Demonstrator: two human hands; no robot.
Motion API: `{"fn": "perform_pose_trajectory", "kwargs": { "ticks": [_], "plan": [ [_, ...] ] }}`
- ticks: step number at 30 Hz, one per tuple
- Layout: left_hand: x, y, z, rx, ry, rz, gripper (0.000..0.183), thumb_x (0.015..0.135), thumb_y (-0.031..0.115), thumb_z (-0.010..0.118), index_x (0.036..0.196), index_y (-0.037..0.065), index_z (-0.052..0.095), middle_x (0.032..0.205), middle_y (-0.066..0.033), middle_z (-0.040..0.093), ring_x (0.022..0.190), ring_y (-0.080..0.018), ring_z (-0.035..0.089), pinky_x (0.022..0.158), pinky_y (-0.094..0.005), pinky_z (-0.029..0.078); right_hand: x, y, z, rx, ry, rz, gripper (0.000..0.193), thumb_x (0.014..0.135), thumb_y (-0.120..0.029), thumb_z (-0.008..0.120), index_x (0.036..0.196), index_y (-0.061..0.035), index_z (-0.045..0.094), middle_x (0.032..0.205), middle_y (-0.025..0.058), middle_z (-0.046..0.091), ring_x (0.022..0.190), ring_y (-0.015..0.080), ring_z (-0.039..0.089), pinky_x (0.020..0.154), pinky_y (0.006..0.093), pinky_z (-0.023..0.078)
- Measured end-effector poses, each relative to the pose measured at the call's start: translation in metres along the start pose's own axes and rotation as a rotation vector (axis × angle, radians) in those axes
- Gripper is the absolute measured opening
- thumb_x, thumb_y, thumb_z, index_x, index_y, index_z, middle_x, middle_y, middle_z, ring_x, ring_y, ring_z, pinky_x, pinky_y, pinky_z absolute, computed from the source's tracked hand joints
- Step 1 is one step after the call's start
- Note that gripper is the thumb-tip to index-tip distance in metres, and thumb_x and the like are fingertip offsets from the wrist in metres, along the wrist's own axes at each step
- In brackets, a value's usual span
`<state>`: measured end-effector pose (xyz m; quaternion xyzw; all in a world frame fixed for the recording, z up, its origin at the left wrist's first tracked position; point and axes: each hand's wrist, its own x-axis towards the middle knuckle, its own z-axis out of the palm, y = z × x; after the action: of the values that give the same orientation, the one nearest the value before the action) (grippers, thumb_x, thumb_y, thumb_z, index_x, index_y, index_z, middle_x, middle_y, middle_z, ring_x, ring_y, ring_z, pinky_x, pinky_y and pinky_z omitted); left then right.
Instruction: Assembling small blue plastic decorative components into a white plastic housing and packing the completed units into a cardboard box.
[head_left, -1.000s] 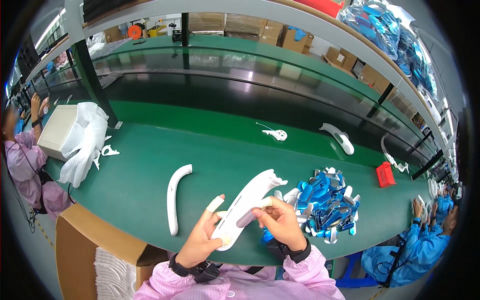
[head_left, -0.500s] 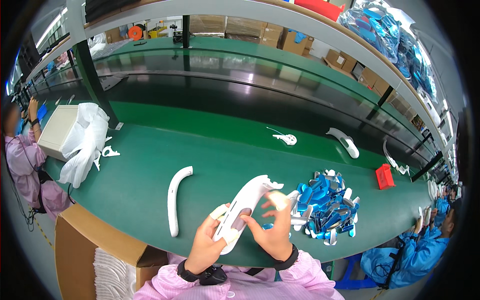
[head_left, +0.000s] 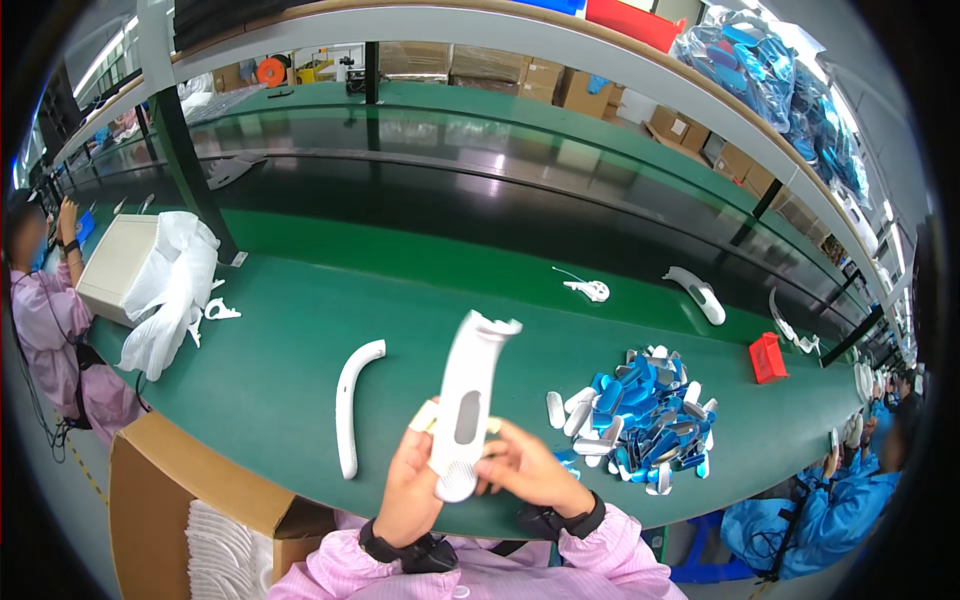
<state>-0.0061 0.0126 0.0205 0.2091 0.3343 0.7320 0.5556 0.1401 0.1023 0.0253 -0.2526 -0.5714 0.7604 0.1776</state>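
Note:
A white curved plastic housing (head_left: 478,373) stands nearly upright in front of me, over the front edge of the green table (head_left: 290,410). A grey oval panel (head_left: 467,417) sits in its face, and small holes dot its rounded lower end. My left hand (head_left: 410,485) is closed around the housing's lower left side, with pale covers on some fingertips. My right hand (head_left: 535,472) grips the lower right edge, its fingers curled partly behind. To the left lies a slim curved white strip (head_left: 347,410). A pile of blue and silver oval pieces (head_left: 650,410) is to the right.
An open cardboard box (head_left: 200,470) with white parts stands at lower left. A beige bin (head_left: 120,265) draped with white plastic is farther back. White parts (head_left: 697,295) lie on the green belt beyond; a red tray (head_left: 768,358) is at right. Co-workers sit at both sides.
The housing has turned more upright and its face now points toward me. My right hand has moved from its window to its lower edge. White parts on the belt have shifted right.

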Motion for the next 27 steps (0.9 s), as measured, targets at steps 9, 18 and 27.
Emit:
{"fn": "perform_pose_trajectory", "kwargs": {
  "ticks": [9,18,27],
  "plan": [
    [0.009,0.031,-0.054,1.671,0.367,0.398,0.053,0.085,0.010,0.060,0.134,-0.001,0.042,0.143,-0.0255,0.032,0.131,-0.0448,0.028,0.108,-0.0504,0.024,0.060,0.006,-0.086,0.151,0.259,-0.032,0.043,0.093,-0.011,0.055,0.132,-0.0002,0.040,0.097,0.0098,0.064,0.069,0.0159,0.066,0.055,0.0245,0.053],
    [0.010,0.027,-0.078,1.367,0.175,0.132,0.046,0.084,0.003,0.055,0.130,0.002,0.049,0.115,-0.0206,0.056,0.104,-0.0385,0.051,0.093,-0.0427,0.041,0.023,-0.006,-0.101,-1.458,0.594,0.146,0.031,0.072,-0.026,0.073,0.087,-0.0003,0.068,0.085,0.0192,0.064,0.079,0.0355,0.064,0.065,0.0414,0.051],
    [0.007,0.000,-0.028,1.588,0.036,0.387,0.052,0.083,0.008,0.061,0.130,-0.006,0.044,0.133,-0.0239,0.043,0.118,-0.0428,0.042,0.100,-0.0443,0.037,0.022,0.002,-0.103,-0.854,0.654,-0.001,0.018,0.071,-0.013,0.077,0.077,0.0020,0.068,0.067,0.0147,0.067,0.060,0.0219,0.066,0.055,0.0309,0.050]
  ]
}}
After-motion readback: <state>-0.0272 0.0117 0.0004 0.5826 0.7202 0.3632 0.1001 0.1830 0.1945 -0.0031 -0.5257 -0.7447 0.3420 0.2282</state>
